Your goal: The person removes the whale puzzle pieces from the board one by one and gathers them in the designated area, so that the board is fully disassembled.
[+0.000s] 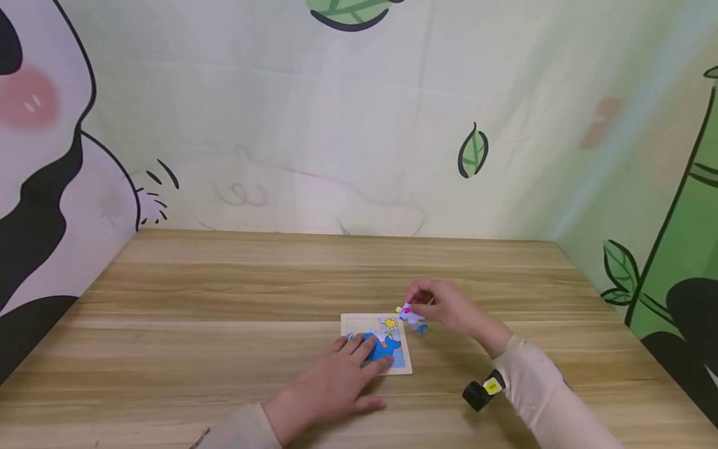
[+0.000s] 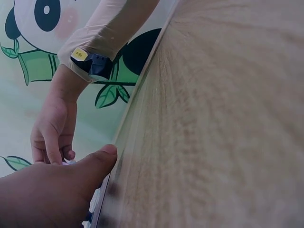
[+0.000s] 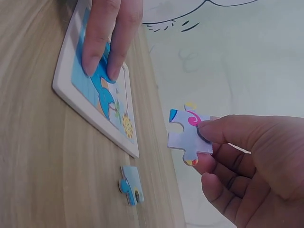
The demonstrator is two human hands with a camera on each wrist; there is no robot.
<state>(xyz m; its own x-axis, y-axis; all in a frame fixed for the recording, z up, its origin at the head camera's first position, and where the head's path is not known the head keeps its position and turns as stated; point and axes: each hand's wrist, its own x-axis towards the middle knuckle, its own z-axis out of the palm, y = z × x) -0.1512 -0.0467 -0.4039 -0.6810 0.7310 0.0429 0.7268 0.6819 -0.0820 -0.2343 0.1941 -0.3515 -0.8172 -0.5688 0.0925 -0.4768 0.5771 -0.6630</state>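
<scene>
A small jigsaw puzzle in a pale wooden tray [image 1: 407, 368] lies on the table, its fitted pieces showing a blue sea animal and a yellow sun. My left hand [image 1: 339, 377] rests on it, fingers spread over the blue picture. Pinched between the thumb and fingers of my right hand [image 3: 256, 161] is a puzzle piece [image 3: 183, 137], pale lilac with a pink swirl and a yellow knob, raised beyond the tray's right side. Another puzzle piece [image 3: 131, 184], light and blue, lies on the wood beside the tray, below the right hand.
The wooden table [image 1: 224, 280] runs back to a printed wall cloth [image 1: 314, 156] with a panda and leaves. On the right wrist sits a black camera [image 1: 477, 395] with a yellow label. The upper left of the tray shows its bare base.
</scene>
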